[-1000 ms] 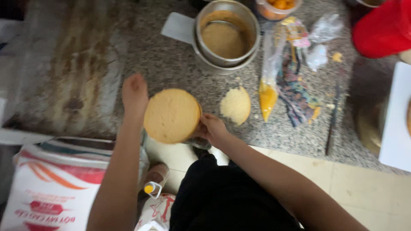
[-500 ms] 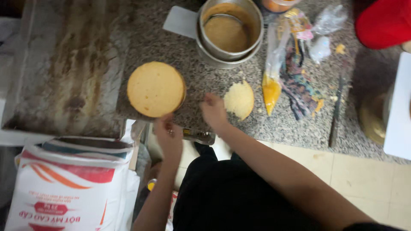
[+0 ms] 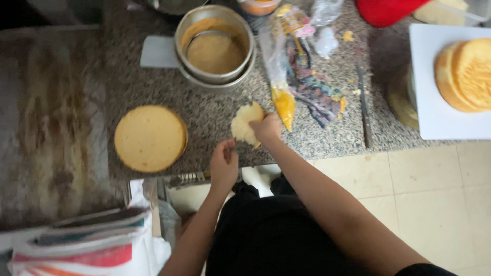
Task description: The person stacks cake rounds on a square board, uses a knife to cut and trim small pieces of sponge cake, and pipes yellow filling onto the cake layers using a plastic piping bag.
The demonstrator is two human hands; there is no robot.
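- Grip first: my right hand (image 3: 266,128) is closed on the near right edge of the small pale cake scrap (image 3: 244,124), fingers curled over it and pinching it against the tabletop (image 3: 215,115).
- My left hand (image 3: 224,164) sits just near of that scrap at the tabletop's near edge, fingers loosely bent and holding nothing; its fingertips are close to the scrap, and I cannot tell whether they touch it.
- That scrap lies about mid-tabletop, between the round sponge layer (image 3: 150,138) to its left and the piping bag (image 3: 279,76) with orange filling just to its right.
- Far of it stand the stacked metal cake tins (image 3: 215,46), and at the far right a white board (image 3: 434,117) carries more sponge rounds (image 3: 465,74).
- As I judge it, the step in hand is picking up or tidying the trimmed piece while the big layer waits flat and untouched.
- Whatever comes after calls for a gentle, supported lift: the crumbly piece could break, and the piping bag's filled tip lies right beside my knuckles.
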